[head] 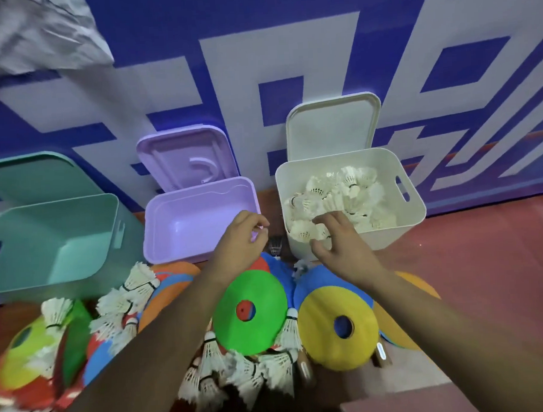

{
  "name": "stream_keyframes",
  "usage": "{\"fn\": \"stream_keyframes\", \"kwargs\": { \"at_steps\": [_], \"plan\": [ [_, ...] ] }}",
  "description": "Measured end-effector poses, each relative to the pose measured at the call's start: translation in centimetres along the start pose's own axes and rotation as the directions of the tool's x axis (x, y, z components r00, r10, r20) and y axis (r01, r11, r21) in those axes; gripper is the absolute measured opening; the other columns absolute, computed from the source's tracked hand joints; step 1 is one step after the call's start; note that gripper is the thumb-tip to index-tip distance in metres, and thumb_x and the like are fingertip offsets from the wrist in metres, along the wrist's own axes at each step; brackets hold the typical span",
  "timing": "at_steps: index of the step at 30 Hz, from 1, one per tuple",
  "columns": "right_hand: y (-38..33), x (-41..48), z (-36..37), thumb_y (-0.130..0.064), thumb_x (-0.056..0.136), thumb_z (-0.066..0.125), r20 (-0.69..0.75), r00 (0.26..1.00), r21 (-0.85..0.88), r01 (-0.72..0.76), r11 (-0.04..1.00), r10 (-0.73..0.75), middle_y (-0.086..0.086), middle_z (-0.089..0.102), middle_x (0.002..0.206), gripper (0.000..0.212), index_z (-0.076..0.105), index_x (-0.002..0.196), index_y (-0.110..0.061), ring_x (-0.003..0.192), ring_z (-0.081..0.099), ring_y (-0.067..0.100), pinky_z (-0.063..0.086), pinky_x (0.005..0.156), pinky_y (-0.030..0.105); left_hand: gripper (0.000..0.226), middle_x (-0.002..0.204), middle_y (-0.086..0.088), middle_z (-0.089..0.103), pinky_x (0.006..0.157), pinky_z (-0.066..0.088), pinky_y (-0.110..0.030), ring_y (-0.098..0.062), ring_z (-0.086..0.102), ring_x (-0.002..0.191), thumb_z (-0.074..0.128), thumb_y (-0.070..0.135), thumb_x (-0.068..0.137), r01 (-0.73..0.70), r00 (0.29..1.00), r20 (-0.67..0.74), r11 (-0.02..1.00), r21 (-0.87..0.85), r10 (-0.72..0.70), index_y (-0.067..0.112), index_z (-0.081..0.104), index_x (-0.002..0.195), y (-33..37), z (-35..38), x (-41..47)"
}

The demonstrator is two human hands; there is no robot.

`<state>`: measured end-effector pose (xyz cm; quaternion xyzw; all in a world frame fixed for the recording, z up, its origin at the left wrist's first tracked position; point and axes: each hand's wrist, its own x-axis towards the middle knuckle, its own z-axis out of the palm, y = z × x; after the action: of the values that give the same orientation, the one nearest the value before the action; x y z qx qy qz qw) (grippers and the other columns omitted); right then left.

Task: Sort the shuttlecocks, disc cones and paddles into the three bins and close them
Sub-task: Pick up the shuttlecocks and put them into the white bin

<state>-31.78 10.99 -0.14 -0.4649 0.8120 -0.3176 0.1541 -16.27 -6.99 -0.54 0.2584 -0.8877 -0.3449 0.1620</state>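
1. Against the blue-and-white patterned wall (288,49), on the red floor (484,274): three plastic bins in a row, all open, each with its lid leaning upright behind it.
2. At the left, a teal rectangular bin (47,240) with nothing visible inside; teal lid (29,176) behind.
3. In the middle, a lilac rectangular bin (199,221), its inside bare as far as can be seen; lilac lid (184,156) behind.
4. At the right, a white rectangular bin (416,205) with handle slots, holding a heap of white feathered shuttlecocks (350,186); white lid (332,125) behind.
5. Left hand (240,238) above the lilac bin's near right corner, fingers curled in toward the thumb; impossible to tell whether anything is pinched there.
6. Right hand (337,243) over the white bin's near left corner, fingers spread apart, fingertips among the shuttlecocks there, gripping nothing.
7. In front of the bins, a mixed pile on the floor: a green flat disc cone (250,312) between the forearms, and a yellow disc cone (337,327) just beside it, lying on a blue disc cone (323,278).
8. Further left, orange disc cones (171,291) and a yellow-green disc cone (24,350), partly blurred.
9. Loose white shuttlecocks (236,363) scattered below the green cone, more (128,299) near the teal bin.
10. Two brown handle-like ends (305,369) beside the yellow cone; too hidden to identify.
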Motion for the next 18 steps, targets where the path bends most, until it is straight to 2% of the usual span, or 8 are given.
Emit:
{"fn": "stream_keyframes", "kwargs": {
  "at_steps": [2,7,11,14,18],
  "plan": [
    [-1.1,-2.2,2.1,-0.021,0.087,0.060,0.038,0.999,0.011,-0.024,1.000,0.023,0.005,0.047,0.120,0.038,0.053,0.124,-0.012,0.115,0.048,0.021,0.039,0.095,0.029,0.013,0.095,0.002,0.057,0.079,0.045,-0.021,-0.009,0.057,0.085,0.055,0.012,0.087,0.013,0.999,0.037,1.000,0.009,-0.014,0.015,0.065,0.094,-1.7,-0.3,-3.1],
    [-2.4,-8.1,7.5,-0.030,0.087,0.057,0.127,0.986,-0.019,-0.110,0.994,0.112,0.003,0.048,0.119,0.037,0.054,0.121,-0.016,0.115,0.050,0.023,0.043,0.093,0.034,0.012,0.087,0.006,0.057,0.076,0.051,-0.030,-0.010,0.058,0.079,0.054,0.016,0.085,0.072,0.978,0.195,0.997,-0.007,-0.069,0.015,0.064,0.091,-5.3,0.2,-10.9],
    [-3.9,-12.3,10.9,-0.027,0.088,0.060,0.156,0.969,-0.063,-0.181,0.981,0.189,0.005,0.048,0.116,0.038,0.055,0.123,-0.013,0.112,0.051,0.023,0.042,0.092,0.032,0.008,0.089,0.007,0.057,0.071,0.043,-0.020,-0.005,0.054,0.081,0.055,0.014,0.090,0.064,0.947,0.314,0.998,0.015,-0.065,0.016,0.063,0.092,-7.4,0.7,-16.2],
    [-4.9,-15.3,13.3,-0.026,0.088,0.059,0.198,0.951,-0.083,-0.227,0.970,0.239,0.005,0.046,0.118,0.042,0.052,0.127,-0.012,0.108,0.050,0.021,0.040,0.091,0.028,0.009,0.091,0.009,0.055,0.073,0.041,-0.022,-0.006,0.054,0.082,0.057,0.023,0.091,0.058,0.930,0.359,0.996,0.061,-0.076,0.017,0.063,0.094,-9.1,1.2,-19.3],
    [-5.5,-18.7,16.5,-0.031,0.083,0.058,0.242,0.926,-0.169,-0.253,0.952,0.289,0.006,0.045,0.115,0.050,0.050,0.130,-0.017,0.105,0.051,0.025,0.044,0.087,0.032,0.029,0.097,0.006,0.053,0.082,0.046,-0.027,-0.010,0.053,0.092,0.060,0.045,0.085,0.051,0.910,0.406,0.994,0.092,-0.084,0.019,0.062,0.096,-10.7,2.0,-22.5]
  ]
}}
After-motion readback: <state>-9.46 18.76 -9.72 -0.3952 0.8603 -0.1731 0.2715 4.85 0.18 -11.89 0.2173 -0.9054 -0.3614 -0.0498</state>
